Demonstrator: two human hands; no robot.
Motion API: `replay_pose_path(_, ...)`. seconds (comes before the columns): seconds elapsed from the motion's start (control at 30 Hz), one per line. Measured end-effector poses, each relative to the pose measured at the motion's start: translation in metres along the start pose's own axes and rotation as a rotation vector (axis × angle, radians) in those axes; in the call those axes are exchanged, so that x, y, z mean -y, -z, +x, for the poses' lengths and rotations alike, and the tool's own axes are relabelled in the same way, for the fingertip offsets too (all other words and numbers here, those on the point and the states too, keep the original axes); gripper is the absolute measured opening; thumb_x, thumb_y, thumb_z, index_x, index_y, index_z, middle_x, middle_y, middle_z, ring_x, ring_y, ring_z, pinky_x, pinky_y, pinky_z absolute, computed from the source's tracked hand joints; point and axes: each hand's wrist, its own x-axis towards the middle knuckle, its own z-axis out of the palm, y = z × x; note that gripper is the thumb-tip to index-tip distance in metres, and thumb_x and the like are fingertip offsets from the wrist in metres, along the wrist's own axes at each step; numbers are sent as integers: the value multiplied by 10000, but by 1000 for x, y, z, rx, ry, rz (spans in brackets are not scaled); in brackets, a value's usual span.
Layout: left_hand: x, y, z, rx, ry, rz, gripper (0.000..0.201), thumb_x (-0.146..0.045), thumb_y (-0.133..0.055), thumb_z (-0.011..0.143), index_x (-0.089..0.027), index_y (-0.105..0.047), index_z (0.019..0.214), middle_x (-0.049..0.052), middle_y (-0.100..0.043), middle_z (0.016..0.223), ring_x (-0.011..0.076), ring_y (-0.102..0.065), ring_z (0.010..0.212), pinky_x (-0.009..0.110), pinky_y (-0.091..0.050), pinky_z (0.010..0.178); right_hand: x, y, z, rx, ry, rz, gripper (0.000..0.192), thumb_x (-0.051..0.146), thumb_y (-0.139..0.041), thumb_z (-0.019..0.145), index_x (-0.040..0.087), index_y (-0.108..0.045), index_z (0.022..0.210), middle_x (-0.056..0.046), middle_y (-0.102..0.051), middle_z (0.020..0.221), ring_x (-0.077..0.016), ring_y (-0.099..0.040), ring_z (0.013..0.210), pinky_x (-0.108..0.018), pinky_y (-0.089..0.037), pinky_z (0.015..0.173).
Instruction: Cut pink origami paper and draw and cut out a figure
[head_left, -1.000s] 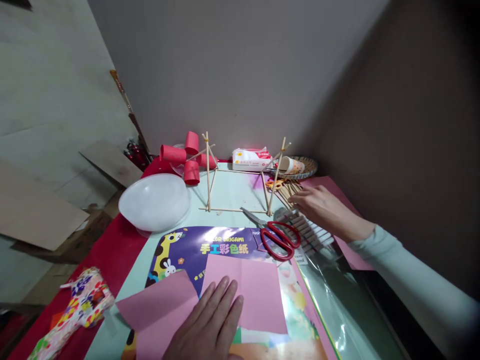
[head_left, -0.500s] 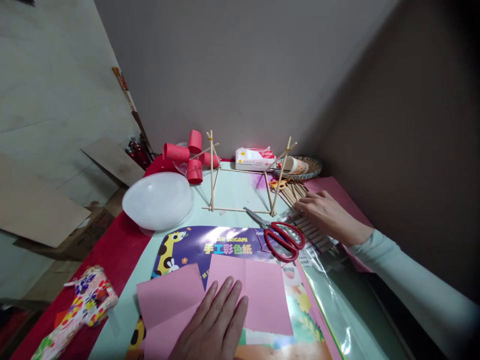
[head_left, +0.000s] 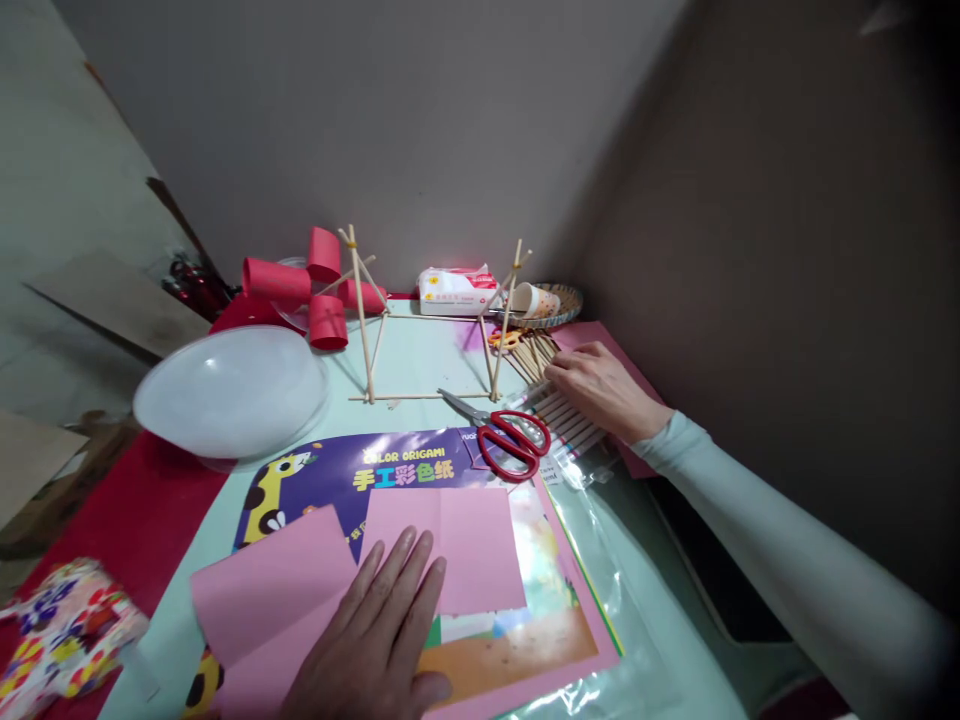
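- The left hand (head_left: 375, 630) lies flat, palm down, fingers straight with narrow gaps, pressing on pink paper; its grip is spread and clamped on nothing.
- The pink paper, a right-hand sheet (head_left: 480, 550) and a left-hand sheet (head_left: 270, 590), both creased, rests on the origami pack (head_left: 322, 470) at the near part of the table (head_left: 442, 350).
- The right hand (head_left: 600, 385) is bent over the far end of a clear bag (head_left: 600, 475), beside some thin wooden sticks (head_left: 532, 360); the fingertips are hidden, so I cannot tell whether its grip is apart, together or clamped on something.
- That bag holds a row of white pens (head_left: 562, 420), side by side.
- The woven basket (head_left: 571, 305), against the back wall, carries a patterned paper cup (head_left: 536, 300) tipped on its side; what the cup holds cannot be made out.
- The pale plastic bowl (head_left: 229, 390) sits on the left; I cannot tell whether it stands mouth up or down.
- The tissue pack (head_left: 450, 290) lies behind the stick frame (head_left: 362, 330).
- The red-handled scissors (head_left: 491, 418) lie with handles over the origami pack's far edge, blades pointing towards the frame.
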Motion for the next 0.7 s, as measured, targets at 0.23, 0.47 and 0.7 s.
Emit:
replay_pose_path(0.23,2,-2,-1,14,-10,-19,490,-316,-493,919,-47,-568,1322,174,-642,1344,324,-577,1271,446,-486,1035,-5,-4,2,3,-3,6,245,200,-451,1008,166,-633,846,-115,-678,923,-239,-551,891,-379,-264,853)
replay_pose_path(0.47,-3,-2,1,15,9,19,457,-333,-489,956,-57,-585,1307,166,-649,1338,327,-592,1264,441,-538,996,-4,-7,4,-29,28,20,193,124,-468,971,162,-623,862,-105,-671,880,-224,-564,812,-350,-276,752)
replay_pose_path(0.7,1,-9,-1,-84,20,11,372,-126,-453,986,-106,-584,1333,121,-653,1345,262,-537,1335,372,-504,1076,10,23,19,-156,-38,31,194,102,-479,925,180,-590,787,-64,-662,762,-184,-573,649,-319,-283,619)
